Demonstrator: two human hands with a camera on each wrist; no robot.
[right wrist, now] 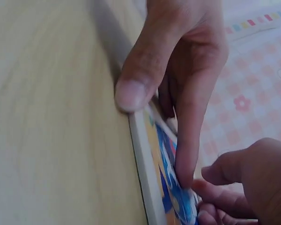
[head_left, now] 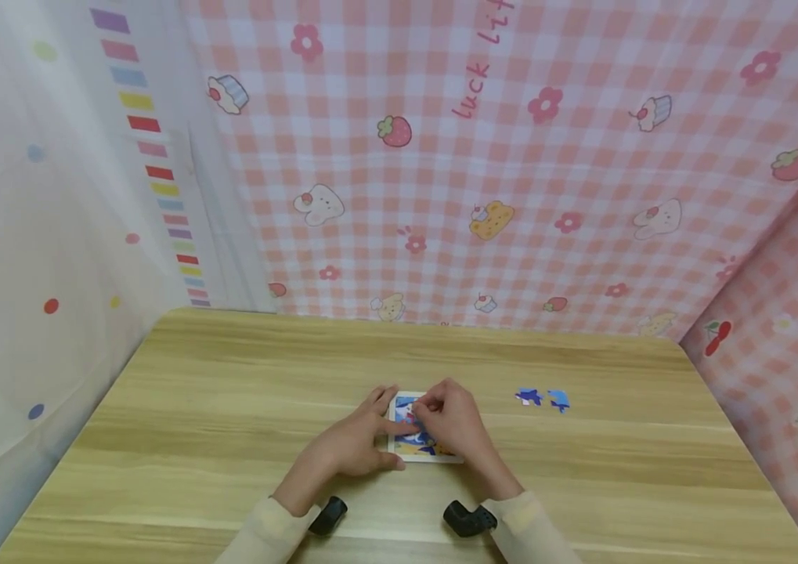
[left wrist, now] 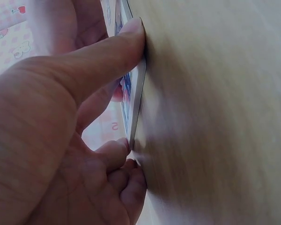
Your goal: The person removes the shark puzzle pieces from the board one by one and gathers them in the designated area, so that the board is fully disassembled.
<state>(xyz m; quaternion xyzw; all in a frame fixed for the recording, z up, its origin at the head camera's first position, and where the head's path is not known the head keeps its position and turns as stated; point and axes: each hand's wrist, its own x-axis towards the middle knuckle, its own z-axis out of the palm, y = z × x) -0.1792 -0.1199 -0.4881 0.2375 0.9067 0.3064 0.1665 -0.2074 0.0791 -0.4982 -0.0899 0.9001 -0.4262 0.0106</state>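
The left hand [head_left: 356, 440] is spreading over the left side of a small puzzle [head_left: 409, 450], with its fingers mostly extended. Its thumb is pressing on the near edge of the white frame [head_left: 434, 460], its index finger is reaching across onto the picture, and its other fingers are resting by the far left corner. The right hand [head_left: 456, 421] is bending over the right side of the puzzle, bringing its thumb and index finger nearly together at the picture; whether it is pinching a piece cannot be told.

The puzzle is lying flat on the wooden surface [head_left: 229, 407], directly beneath and between both hands, showing blue, white and yellow parts. To the right of the right hand, two loose pieces [head_left: 543, 399] are lying side by side, slightly apart, both showing blue.

Behind each hand, a pale sleeve [head_left: 536, 529] is covering the forearm, and a black device [head_left: 469, 519] is sitting beside each cuff. Beyond the hands, a pink checked cloth [head_left: 511, 172] is hanging.
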